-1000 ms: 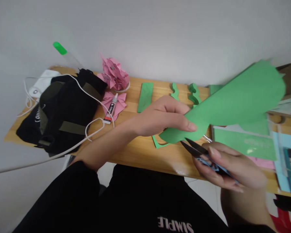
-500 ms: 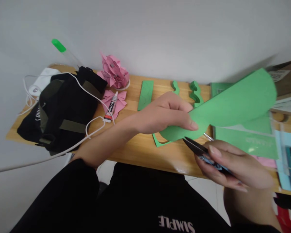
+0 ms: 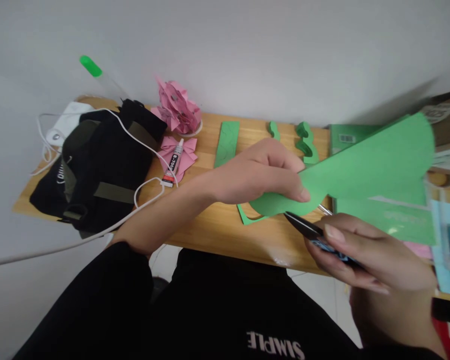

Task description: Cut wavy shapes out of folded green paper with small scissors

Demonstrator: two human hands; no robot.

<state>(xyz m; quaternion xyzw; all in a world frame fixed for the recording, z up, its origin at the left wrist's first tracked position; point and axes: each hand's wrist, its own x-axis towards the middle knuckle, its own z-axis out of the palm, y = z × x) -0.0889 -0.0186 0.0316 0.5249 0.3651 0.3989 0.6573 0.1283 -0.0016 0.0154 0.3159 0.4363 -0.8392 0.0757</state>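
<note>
My left hand (image 3: 260,172) pinches the narrow end of a large green paper sheet (image 3: 375,162), held above the wooden table (image 3: 217,232). The sheet fans out to the right. My right hand (image 3: 363,252) grips small black scissors (image 3: 303,226) just below the sheet's near edge, blades closed and pointing left. A green offcut (image 3: 247,216) lies on the table under the sheet.
A black bag (image 3: 97,170) with a white cable (image 3: 138,197) fills the table's left. Pink paper flowers (image 3: 178,112), a glue tube (image 3: 172,167), a green strip (image 3: 227,142) and wavy green cutouts (image 3: 305,142) lie behind. Green and blue sheets (image 3: 393,217) stack at the right.
The green sheet has dropped lower and flatter to the right. The scissor blades, slightly apart a second ago, are now together. Both hands stayed nearly in place.
</note>
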